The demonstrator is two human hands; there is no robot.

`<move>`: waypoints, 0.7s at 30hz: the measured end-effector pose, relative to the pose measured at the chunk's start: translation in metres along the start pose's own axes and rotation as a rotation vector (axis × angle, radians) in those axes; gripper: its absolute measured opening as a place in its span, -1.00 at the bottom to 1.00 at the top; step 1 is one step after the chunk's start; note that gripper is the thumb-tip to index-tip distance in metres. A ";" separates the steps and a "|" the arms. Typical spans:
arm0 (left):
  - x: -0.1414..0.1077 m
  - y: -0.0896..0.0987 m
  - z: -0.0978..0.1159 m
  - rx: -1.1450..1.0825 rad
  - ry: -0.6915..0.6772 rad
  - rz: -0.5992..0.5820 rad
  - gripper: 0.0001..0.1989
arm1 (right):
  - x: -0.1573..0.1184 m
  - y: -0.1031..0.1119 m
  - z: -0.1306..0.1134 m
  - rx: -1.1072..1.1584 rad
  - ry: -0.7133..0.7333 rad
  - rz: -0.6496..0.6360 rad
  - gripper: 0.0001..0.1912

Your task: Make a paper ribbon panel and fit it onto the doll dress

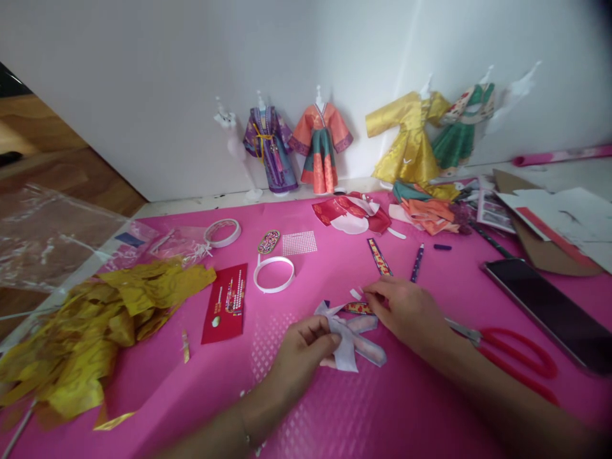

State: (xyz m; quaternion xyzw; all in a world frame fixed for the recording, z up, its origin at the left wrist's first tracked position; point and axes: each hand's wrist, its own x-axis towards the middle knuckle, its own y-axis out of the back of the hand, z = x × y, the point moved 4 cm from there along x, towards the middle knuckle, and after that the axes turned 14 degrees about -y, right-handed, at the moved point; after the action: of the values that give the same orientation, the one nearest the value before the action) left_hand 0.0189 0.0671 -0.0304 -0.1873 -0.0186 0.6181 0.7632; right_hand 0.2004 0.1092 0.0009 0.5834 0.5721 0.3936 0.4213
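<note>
My left hand pinches a small pale fabric garment between thumb and fingers, just above the pink mat. Loose pale strips of it spread to the right. My right hand has its fingertips pressed together at the end of a red-and-yellow patterned strip that lies against the garment. A small white piece is beside those fingertips. Another patterned strip lies just beyond my right hand, with a dark patterned pen near it.
Red-handled scissors lie under my right forearm, and a phone is at the right. Yellow fabric covers the left. Tape rolls and a red card sit mid-left. Dressed doll stands line the back wall.
</note>
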 end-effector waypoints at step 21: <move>-0.001 -0.002 0.006 -0.097 -0.081 0.027 -0.79 | -0.009 -0.008 -0.008 0.678 -0.032 -0.394 -0.71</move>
State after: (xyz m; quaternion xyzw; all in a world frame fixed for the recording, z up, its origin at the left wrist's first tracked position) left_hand 0.0188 0.0672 -0.0244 -0.1992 -0.0772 0.6337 0.7435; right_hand 0.1900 0.1000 -0.0036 0.5744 0.7641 0.0846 0.2812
